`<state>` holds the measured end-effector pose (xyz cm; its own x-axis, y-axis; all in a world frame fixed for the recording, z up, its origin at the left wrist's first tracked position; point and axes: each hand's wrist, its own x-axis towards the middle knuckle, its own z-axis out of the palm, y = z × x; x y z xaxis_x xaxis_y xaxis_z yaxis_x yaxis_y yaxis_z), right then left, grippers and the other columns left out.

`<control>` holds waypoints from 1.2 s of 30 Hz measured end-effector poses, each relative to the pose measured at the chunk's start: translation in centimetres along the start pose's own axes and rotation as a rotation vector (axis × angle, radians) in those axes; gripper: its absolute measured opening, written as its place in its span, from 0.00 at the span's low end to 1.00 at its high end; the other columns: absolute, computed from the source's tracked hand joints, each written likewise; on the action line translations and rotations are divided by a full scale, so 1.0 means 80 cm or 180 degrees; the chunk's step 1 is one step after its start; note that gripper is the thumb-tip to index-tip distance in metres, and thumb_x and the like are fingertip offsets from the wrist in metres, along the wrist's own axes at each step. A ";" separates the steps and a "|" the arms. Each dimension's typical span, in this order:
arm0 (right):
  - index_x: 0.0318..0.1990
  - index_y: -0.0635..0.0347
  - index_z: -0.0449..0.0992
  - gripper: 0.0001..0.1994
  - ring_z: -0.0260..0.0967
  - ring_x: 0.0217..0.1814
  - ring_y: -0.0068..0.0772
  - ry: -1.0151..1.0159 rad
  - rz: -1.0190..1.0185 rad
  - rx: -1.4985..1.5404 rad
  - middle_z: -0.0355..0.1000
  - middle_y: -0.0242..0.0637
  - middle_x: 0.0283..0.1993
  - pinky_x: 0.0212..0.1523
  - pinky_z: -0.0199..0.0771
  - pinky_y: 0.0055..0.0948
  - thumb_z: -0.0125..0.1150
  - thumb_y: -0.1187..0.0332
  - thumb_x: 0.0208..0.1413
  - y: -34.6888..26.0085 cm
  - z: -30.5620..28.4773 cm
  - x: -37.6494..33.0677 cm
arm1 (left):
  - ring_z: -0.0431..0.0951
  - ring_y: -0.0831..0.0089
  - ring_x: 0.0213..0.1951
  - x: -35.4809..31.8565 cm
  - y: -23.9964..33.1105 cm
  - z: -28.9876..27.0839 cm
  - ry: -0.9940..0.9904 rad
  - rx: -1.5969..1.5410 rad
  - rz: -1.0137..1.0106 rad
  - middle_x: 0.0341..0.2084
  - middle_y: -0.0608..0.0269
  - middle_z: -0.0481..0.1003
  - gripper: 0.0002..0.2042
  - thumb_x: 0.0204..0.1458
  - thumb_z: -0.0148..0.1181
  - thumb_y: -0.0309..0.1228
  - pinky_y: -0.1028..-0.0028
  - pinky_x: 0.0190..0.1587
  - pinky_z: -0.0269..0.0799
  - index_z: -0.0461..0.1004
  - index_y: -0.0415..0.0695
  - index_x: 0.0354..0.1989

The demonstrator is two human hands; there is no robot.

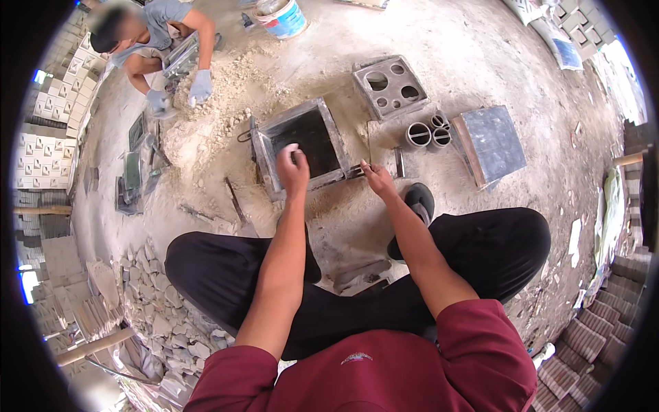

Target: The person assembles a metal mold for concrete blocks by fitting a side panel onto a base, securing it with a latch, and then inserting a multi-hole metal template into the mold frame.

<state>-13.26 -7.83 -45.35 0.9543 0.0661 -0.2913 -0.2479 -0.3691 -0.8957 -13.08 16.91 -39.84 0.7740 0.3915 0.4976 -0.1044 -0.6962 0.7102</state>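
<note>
A square metal mould frame [333, 134] with a dark floor lies on the dusty ground in front of me. My left hand [293, 169] is over its near left part, fingers curled together; a pale patch shows at the fingertips, and what they hold, if anything, I cannot make out. At the frame's near right corner a short metal handle [354, 172] sticks out, and my right hand [379, 180] is closed round its end. A looped metal handle [244, 136] juts from the frame's left side.
Beyond the frame lies a metal plate with round holes [390, 86]. Divided metal rings [419, 134] and a square dark slab [491, 144] are to the right. At the far left a gloved co-worker [171, 48] crouches by a powder heap [223, 103]; a bucket [281, 19] stands behind.
</note>
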 end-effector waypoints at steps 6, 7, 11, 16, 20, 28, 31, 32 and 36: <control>0.27 0.72 0.72 0.26 0.69 0.25 0.26 0.0317 -0.0069 0.0878 0.67 0.38 0.20 0.24 0.71 0.33 0.57 0.50 0.59 -0.008 0.035 0.002 | 0.74 0.46 0.43 0.005 -0.077 -0.073 0.0465 0.1307 -0.1315 0.39 0.46 0.75 0.18 0.54 0.53 0.38 0.55 0.47 0.67 0.68 0.38 0.47; 0.27 0.72 0.72 0.26 0.69 0.25 0.26 0.0333 -0.0066 0.0851 0.67 0.38 0.20 0.24 0.71 0.33 0.57 0.50 0.59 -0.001 0.035 0.004 | 0.74 0.44 0.43 0.002 -0.079 -0.071 0.0105 0.0956 -0.1567 0.39 0.43 0.75 0.19 0.56 0.50 0.41 0.54 0.45 0.68 0.67 0.36 0.47; 0.28 0.72 0.74 0.23 0.72 0.25 0.26 0.0354 0.0307 0.1430 0.71 0.39 0.25 0.23 0.78 0.31 0.59 0.53 0.58 0.024 0.024 0.014 | 0.74 0.39 0.42 -0.014 -0.064 -0.040 -0.0400 0.1220 -0.1772 0.37 0.36 0.74 0.20 0.62 0.42 0.44 0.49 0.43 0.68 0.66 0.35 0.41; 0.35 0.71 0.76 0.21 0.73 0.27 0.29 0.0197 0.0807 0.1080 0.74 0.39 0.29 0.25 0.80 0.29 0.58 0.54 0.59 -0.014 0.033 0.014 | 0.73 0.37 0.40 -0.014 -0.075 -0.053 -0.0269 0.1134 -0.1692 0.34 0.35 0.74 0.19 0.61 0.43 0.43 0.47 0.42 0.67 0.65 0.35 0.39; 0.33 0.70 0.76 0.21 0.75 0.28 0.35 0.0234 0.1508 0.1095 0.76 0.43 0.31 0.26 0.80 0.32 0.60 0.54 0.57 -0.023 0.035 0.014 | 0.73 0.36 0.40 -0.017 -0.084 -0.059 -0.0244 0.0997 -0.1744 0.33 0.34 0.74 0.19 0.61 0.42 0.44 0.46 0.41 0.66 0.65 0.36 0.38; 0.43 0.71 0.68 0.28 0.71 0.43 0.63 0.0906 -0.0466 -0.0691 0.73 0.58 0.36 0.46 0.70 0.46 0.60 0.48 0.53 -0.118 0.082 0.068 | 0.69 0.43 0.52 0.037 -0.146 -0.099 0.0332 0.0304 -0.1791 0.49 0.39 0.70 0.17 0.55 0.48 0.28 0.55 0.54 0.64 0.65 0.37 0.53; 0.50 0.71 0.65 0.31 0.70 0.47 0.60 0.0889 -0.0911 -0.1525 0.69 0.61 0.45 0.46 0.70 0.47 0.59 0.48 0.53 -0.125 0.079 0.071 | 0.60 0.53 0.63 0.087 -0.132 -0.084 -0.0580 0.1198 -0.1322 0.59 0.52 0.63 0.26 0.48 0.51 0.20 0.56 0.63 0.56 0.61 0.41 0.59; 0.53 0.71 0.62 0.33 0.70 0.48 0.59 0.0912 -0.1174 -0.1857 0.67 0.62 0.49 0.47 0.71 0.47 0.59 0.48 0.53 -0.132 0.090 0.072 | 0.56 0.57 0.66 0.103 -0.141 -0.092 -0.1001 0.1735 -0.0804 0.62 0.55 0.61 0.28 0.47 0.52 0.20 0.56 0.66 0.52 0.59 0.41 0.61; 0.61 0.72 0.54 0.38 0.66 0.54 0.61 0.0708 -0.0812 -0.2135 0.62 0.61 0.57 0.52 0.69 0.48 0.58 0.50 0.54 -0.154 0.126 0.054 | 0.52 0.61 0.68 0.138 -0.221 -0.111 -0.1704 0.2780 0.0722 0.64 0.58 0.58 0.29 0.51 0.49 0.23 0.56 0.69 0.45 0.55 0.43 0.65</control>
<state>-7.76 6.35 -38.99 0.9974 0.0626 0.0364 0.0724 -0.8579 -0.5087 -8.20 38.89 -42.52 0.9901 0.0286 0.1376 0.0405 -0.9956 -0.0846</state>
